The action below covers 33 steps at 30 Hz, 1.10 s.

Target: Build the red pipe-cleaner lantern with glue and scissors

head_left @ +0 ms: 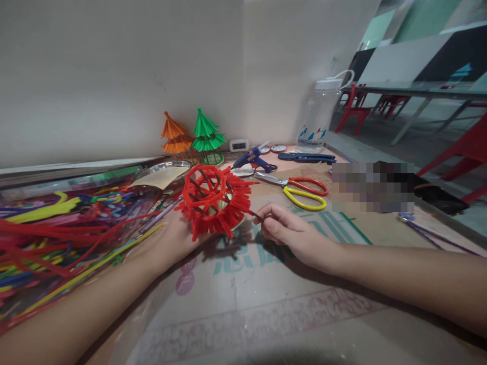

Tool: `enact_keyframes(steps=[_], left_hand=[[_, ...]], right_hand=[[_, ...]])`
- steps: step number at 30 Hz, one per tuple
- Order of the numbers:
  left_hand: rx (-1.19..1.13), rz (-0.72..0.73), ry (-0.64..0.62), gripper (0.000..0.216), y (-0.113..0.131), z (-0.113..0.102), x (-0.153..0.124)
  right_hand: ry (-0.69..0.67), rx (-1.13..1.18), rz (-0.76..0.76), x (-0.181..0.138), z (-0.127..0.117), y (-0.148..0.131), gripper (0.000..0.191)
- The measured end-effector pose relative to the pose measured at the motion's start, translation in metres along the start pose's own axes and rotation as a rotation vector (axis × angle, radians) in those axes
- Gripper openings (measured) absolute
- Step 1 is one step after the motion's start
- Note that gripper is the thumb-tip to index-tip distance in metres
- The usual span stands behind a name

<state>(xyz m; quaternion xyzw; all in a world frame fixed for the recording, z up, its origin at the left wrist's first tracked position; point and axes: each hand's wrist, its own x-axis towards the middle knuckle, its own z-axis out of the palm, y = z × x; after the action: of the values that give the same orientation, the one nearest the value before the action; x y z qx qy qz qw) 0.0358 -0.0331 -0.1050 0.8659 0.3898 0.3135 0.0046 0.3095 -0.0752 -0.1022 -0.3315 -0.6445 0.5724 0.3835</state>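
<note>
A red pipe-cleaner pavilion model (207,195), with a fringed roof and an open ring of short dark posts, is tipped over above the table sheet. My left hand (178,230) holds it from behind and below; the model hides most of its fingers. My right hand (283,225) is closed in a pinch on a thin dark stick (257,216) whose reddish far end meets the model's right fringe. Whether the stick is joined to the model I cannot tell. Finished-looking orange (175,134) and green (207,134) tiered models stand by the wall.
Loose coloured pipe cleaners (57,243) cover the left side. Beyond my hands lie scissors (304,192), a blue glue gun (253,159), blue-handled pliers (306,157) and a metal tray (162,172). A clear bottle (314,116) stands at the back right, near the table edge.
</note>
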Motion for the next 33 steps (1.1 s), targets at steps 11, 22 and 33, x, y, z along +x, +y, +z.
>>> enact_keyframes(steps=[11,22,33], left_hand=[[-0.032,0.002,-0.011,0.036,0.0022,-0.0007,0.0028],[-0.029,-0.013,-0.002,0.037,0.0014,-0.0002,0.0029],[-0.006,-0.015,-0.032,0.035,0.0018,-0.0014,0.0033]], right_hand=[[0.012,-0.025,-0.001,0.0,-0.0009,0.0005,0.035],[-0.001,0.063,0.01,-0.0004,0.001,-0.0032,0.034],[0.004,0.042,0.003,-0.0008,0.0008,-0.0025,0.036]])
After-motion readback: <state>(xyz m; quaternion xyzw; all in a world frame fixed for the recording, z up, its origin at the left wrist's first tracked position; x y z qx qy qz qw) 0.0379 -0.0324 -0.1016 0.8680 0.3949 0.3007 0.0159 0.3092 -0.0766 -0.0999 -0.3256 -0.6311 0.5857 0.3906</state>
